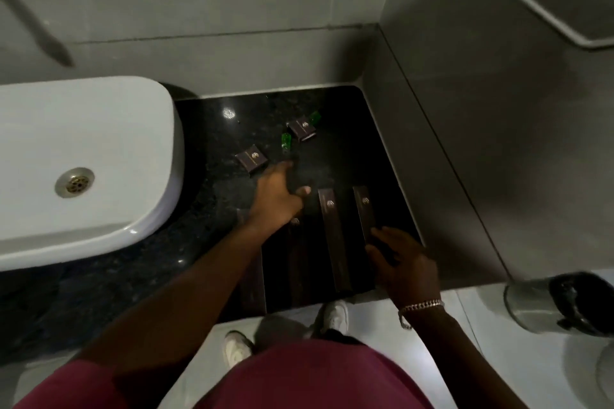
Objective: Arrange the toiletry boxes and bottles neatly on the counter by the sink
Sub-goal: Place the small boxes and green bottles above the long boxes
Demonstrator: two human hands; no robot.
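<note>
On the black stone counter (212, 129) lie several long dark brown boxes side by side near the front edge; one (333, 236) lies in the middle and another (364, 212) to its right. Two small square brown boxes lie farther back, one (252, 159) at the left and one (301, 129) behind. Two small green bottles (286, 140) (315, 116) lie tipped beside them. My left hand (277, 199) reaches over the counter with fingers spread, holding nothing. My right hand (398, 262) rests with open fingers on the near end of the rightmost long box.
A white basin (133, 156) with a metal drain stands on the counter's left. Grey tiled walls close the back and right side. A steel bin (545, 305) with a black liner stands on the floor at the right. My shoes show below the counter edge.
</note>
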